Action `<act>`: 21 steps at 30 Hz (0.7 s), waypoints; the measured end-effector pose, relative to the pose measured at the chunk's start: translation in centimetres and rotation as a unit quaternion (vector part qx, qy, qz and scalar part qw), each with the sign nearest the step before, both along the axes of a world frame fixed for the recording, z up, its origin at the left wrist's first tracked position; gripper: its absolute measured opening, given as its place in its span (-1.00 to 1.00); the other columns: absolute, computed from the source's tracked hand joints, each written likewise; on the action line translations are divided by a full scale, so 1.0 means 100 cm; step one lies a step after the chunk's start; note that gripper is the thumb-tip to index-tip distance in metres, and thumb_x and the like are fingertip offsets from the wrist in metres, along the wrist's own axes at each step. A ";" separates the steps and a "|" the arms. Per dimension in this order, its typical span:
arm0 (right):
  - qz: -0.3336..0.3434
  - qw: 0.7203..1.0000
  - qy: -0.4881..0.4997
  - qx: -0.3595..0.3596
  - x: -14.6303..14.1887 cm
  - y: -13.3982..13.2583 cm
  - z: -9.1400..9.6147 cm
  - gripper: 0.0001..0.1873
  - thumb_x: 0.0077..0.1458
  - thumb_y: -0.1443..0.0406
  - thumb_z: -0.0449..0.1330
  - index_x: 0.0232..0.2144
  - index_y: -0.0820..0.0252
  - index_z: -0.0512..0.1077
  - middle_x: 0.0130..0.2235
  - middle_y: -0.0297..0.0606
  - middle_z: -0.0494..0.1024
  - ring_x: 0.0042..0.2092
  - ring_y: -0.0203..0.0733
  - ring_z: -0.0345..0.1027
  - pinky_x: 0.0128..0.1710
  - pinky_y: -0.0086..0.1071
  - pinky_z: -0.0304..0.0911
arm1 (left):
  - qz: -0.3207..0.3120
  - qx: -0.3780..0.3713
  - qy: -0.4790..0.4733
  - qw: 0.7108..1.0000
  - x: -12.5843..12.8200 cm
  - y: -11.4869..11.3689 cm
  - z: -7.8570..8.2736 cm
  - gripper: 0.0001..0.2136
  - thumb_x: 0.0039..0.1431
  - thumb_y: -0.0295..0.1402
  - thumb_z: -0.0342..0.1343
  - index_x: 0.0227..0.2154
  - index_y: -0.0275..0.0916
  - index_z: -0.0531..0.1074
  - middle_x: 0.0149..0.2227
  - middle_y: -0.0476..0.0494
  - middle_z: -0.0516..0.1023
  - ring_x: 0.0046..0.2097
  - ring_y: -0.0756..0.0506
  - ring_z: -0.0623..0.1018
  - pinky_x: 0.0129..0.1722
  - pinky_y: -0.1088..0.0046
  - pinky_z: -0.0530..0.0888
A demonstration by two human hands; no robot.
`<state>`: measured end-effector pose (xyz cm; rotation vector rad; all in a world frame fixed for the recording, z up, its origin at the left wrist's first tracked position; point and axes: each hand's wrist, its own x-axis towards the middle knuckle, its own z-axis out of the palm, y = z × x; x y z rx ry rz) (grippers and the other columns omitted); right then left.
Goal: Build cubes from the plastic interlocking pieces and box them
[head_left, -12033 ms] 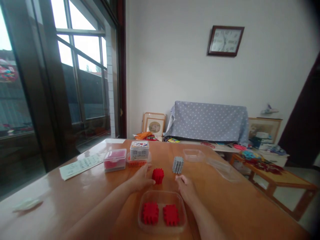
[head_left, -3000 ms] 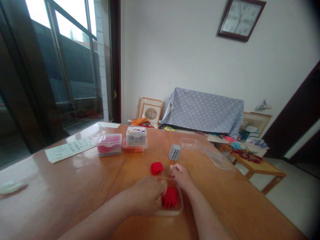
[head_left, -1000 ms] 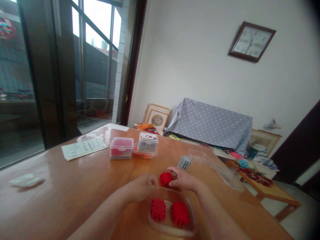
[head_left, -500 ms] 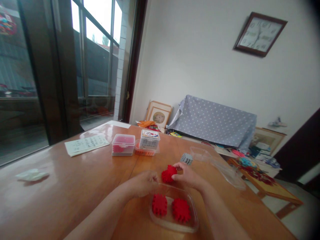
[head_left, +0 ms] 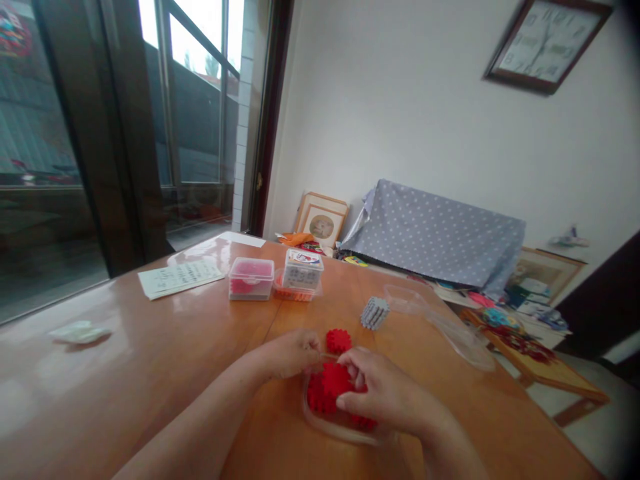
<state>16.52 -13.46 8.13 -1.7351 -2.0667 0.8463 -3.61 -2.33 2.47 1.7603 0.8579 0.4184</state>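
My right hand (head_left: 383, 387) grips a red block with toothed edges (head_left: 336, 379) above a clear plastic container (head_left: 340, 435). Inside the container lie other red toothed blocks (head_left: 320, 399), partly covered by the held one and by my fingers. My left hand (head_left: 293, 355) is closed at the far left rim of the container, its fingertips pinching the edge. Just beyond the container, another red toothed block (head_left: 339, 341) rests on the table. Farther back stands a grey block with ridged sides (head_left: 375, 313), which neither hand touches.
On the wooden table (head_left: 190, 360) are a lidded box with pink contents (head_left: 251, 279), a lidded box (head_left: 303, 269) over an orange-filled tub (head_left: 294, 293), written sheets (head_left: 181, 277), a crumpled wrapper (head_left: 80, 332) and an open clear container (head_left: 457, 337) at the right.
My right hand has brought a red block nearer, over the container. A red block beyond the container now shows uncovered. The camera view has shifted a little.
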 end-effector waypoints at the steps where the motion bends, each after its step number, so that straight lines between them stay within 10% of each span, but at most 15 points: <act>1: -0.003 1.000 -0.012 0.003 -0.002 0.000 -0.002 -0.60 -0.08 0.23 0.36 -0.14 0.13 0.44 -0.25 -0.36 0.49 -0.32 -0.27 0.35 -0.37 -0.43 0.16 | -0.008 -0.001 -0.004 1.000 0.000 0.000 0.000 -0.76 0.04 -0.15 0.14 -0.39 -0.25 0.40 -0.55 0.07 0.43 -0.52 0.03 0.35 -0.55 0.52 0.16; 21: 0.016 0.998 -0.028 0.047 -0.015 0.005 -0.034 -0.67 -0.12 0.31 0.36 -0.22 0.04 0.48 -0.28 -0.34 0.54 -0.33 -0.21 0.30 -0.40 -0.39 -0.01 | -0.025 0.004 0.004 1.000 -0.002 -0.001 0.006 -0.69 0.02 -0.08 0.18 -0.40 -0.27 0.41 -0.58 0.09 0.37 -0.53 0.05 0.30 -0.55 0.52 0.12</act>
